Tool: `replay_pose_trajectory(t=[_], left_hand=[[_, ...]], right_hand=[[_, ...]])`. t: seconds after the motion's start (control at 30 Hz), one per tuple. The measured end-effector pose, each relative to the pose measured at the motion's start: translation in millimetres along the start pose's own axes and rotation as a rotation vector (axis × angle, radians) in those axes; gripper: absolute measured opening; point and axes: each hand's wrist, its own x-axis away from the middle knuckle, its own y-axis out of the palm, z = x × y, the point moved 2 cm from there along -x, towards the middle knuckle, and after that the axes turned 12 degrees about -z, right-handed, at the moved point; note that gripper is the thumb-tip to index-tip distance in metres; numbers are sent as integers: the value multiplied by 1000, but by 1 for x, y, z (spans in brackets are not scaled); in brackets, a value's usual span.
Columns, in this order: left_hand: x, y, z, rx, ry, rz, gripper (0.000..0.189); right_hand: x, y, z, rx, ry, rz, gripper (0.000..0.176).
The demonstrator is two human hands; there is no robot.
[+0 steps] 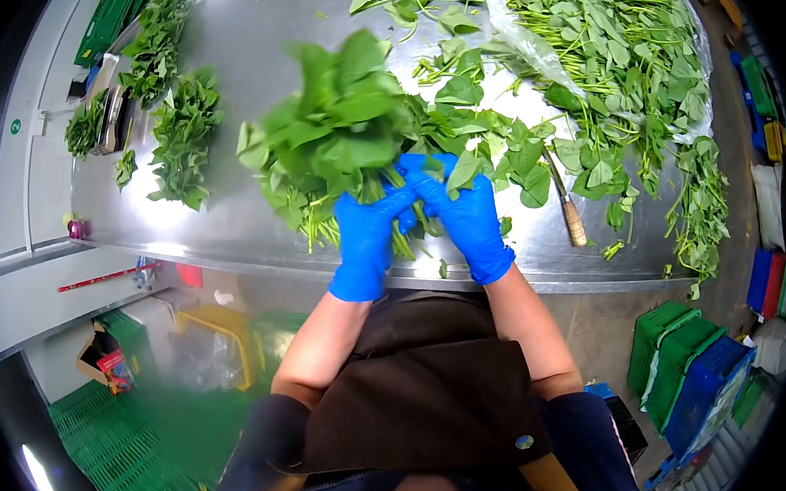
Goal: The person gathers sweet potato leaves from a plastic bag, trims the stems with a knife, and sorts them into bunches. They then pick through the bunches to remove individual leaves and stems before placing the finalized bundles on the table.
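Both my hands wear blue gloves and meet over the near edge of a metal table (255, 200). My left hand (367, 238) is closed round the stems of a leafy green bunch (340, 114), whose leaves fan out above it. Touching it on the right, my right hand (463, 214) has its fingers bent in at the same stems; its fingertips are partly hidden by leaves. Cut stems and loose leaves (523, 161) lie just beyond my hands. To the right, a knife (573, 221) with a wooden handle rests on the metal.
A large plastic bag of greens (615, 43) lies at the back right, with sprigs (701, 209) hanging at the edge. Leafy bunches (184, 137) lie at the left beside a small scale or box. Green crates (665, 346) and a blue crate (703, 393) stand on the floor, lower right.
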Motion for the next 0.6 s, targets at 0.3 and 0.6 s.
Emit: replay_pose_trajectory(t=[0.3, 0.6], left_hand=[[6, 5, 5, -12, 5, -65, 21], [-4, -4, 12, 131, -12, -10, 28]], right_hand=[[1, -7, 8, 50, 64, -33, 13], [-1, -7, 21, -197, -9, 112, 16]])
